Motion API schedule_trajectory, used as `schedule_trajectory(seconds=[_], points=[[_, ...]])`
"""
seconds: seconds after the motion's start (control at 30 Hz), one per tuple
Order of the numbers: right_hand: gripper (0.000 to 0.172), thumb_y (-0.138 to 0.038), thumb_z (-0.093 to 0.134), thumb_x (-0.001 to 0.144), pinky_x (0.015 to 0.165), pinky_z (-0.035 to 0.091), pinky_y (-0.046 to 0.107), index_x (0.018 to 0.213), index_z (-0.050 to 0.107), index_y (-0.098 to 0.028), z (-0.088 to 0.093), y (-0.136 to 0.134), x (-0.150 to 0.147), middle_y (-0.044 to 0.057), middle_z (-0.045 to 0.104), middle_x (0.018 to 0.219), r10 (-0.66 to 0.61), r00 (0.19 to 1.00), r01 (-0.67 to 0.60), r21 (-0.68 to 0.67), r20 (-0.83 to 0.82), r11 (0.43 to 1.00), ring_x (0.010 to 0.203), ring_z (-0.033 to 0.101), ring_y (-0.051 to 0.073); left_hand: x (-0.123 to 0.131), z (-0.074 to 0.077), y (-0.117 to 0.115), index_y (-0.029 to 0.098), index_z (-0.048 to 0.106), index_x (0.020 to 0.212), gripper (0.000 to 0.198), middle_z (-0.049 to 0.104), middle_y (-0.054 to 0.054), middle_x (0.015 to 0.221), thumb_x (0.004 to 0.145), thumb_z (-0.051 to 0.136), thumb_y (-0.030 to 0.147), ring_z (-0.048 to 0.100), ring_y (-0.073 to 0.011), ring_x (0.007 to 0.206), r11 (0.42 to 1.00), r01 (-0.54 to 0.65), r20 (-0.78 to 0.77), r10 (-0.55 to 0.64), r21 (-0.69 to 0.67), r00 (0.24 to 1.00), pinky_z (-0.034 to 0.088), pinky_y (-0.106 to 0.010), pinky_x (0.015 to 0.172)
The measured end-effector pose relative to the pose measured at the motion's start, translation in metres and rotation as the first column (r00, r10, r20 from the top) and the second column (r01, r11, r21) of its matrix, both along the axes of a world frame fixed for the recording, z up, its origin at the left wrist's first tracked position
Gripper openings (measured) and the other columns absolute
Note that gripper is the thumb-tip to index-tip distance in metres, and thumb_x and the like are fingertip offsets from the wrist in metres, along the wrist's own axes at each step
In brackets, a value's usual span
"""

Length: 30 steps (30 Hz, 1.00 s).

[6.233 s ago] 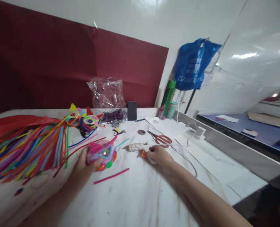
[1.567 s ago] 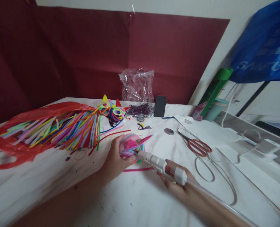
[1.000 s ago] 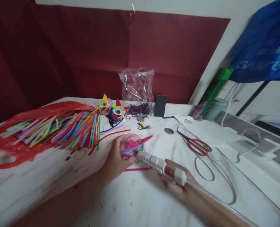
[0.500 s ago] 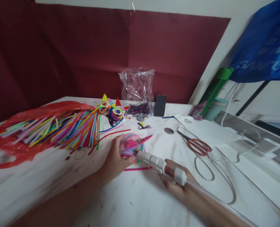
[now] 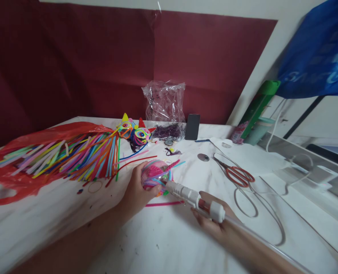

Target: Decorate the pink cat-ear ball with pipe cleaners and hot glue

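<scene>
I log a white marble table (image 5: pixel 169 243) against a maroon backdrop (image 5: pixel 86 64). Left hand (image 5: pixel 136 192) cups one pink pipe-cleaner ball (image 5: pixel 156 176), resting mid-table. Right hand (image 5: pixel 214 223) is wrapped round one glue gun (image 5: pixel 195 198), its nozzle at the ball. Counted: one pair of scissors (image 5: pixel 238 175), two finished figures (image 5: pixel 133 133), one loose pink stem (image 5: pixel 163 204).

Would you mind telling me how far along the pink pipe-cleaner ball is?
Done: the pipe-cleaner ball is wound in pink, with a spike sticking out. In hand: the left hand grips it while the right hand holds the glue gun, nozzle against it. Seemingly left: a loose pink pipe cleaner lies beside it, unattached.
</scene>
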State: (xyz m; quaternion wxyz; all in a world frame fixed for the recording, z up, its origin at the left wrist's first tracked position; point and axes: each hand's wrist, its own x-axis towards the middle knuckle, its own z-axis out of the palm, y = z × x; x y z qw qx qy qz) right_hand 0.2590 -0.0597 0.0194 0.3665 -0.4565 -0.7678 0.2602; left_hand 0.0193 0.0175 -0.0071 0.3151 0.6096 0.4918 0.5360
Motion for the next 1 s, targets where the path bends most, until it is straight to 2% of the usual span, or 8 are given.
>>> schedule_trajectory(seconds=[0.33,0.47,0.7,0.87,1.0], points=[[0.024,-0.031,0.050,0.087,0.046,0.032,0.023,0.068,0.037,-0.023,0.0044,-0.0017,-0.0008,-0.005,0.039,0.062,-0.005,1.000,0.003,-0.068,-0.027,0.998,0.051,0.038,0.010,-0.0017,-0.0037,0.0011,0.028,0.052,0.126,0.074,0.058,-0.009,0.124,0.057,0.079,0.020,0.058,-0.0320,0.109,1.000,-0.007,0.031,0.006,0.019,0.999,0.048,-0.048,0.096],[0.024,-0.032,0.051,0.086,0.047,0.032,0.023,0.069,0.037,-0.023,0.0064,-0.0022,-0.0016,-0.005,0.039,0.063,-0.004,1.000,0.001,-0.115,-0.030,0.993,0.053,0.038,0.011,-0.0013,-0.0032,0.0007,0.028,0.052,0.126,0.074,0.058,-0.010,0.125,0.058,0.079,0.019,0.058,-0.0330,0.111,1.000,0.004,0.031,-0.005,0.018,0.999,0.046,-0.050,0.099],[0.025,-0.031,0.051,0.086,0.048,0.031,0.024,0.069,0.035,-0.023,0.0071,-0.0025,-0.0012,-0.005,0.037,0.063,-0.007,1.000,0.005,-0.109,-0.011,0.994,0.054,0.037,0.011,-0.0013,-0.0018,0.0001,0.026,0.050,0.126,0.075,0.057,-0.011,0.127,0.058,0.079,0.022,0.056,-0.0339,0.116,1.000,0.025,0.025,-0.025,0.017,0.999,0.044,-0.051,0.102],[0.026,-0.031,0.052,0.086,0.048,0.031,0.024,0.068,0.035,-0.023,0.0051,-0.0012,0.0006,-0.005,0.038,0.063,-0.002,1.000,0.001,-0.071,-0.009,0.997,0.055,0.038,0.011,-0.0010,-0.0011,0.0004,0.027,0.051,0.125,0.075,0.058,-0.011,0.125,0.056,0.081,0.024,0.058,-0.0341,0.113,1.000,0.007,0.043,-0.008,0.002,0.999,0.045,-0.051,0.101],[0.024,-0.031,0.052,0.085,0.048,0.032,0.024,0.068,0.036,-0.023,0.0057,-0.0012,0.0010,-0.005,0.039,0.063,0.001,1.000,-0.003,-0.091,-0.018,0.996,0.055,0.038,0.011,-0.0005,0.0013,0.0005,0.026,0.051,0.125,0.074,0.057,-0.011,0.125,0.057,0.079,0.022,0.057,-0.0338,0.114,0.999,-0.014,0.030,0.015,-0.031,0.999,0.045,-0.051,0.101]])
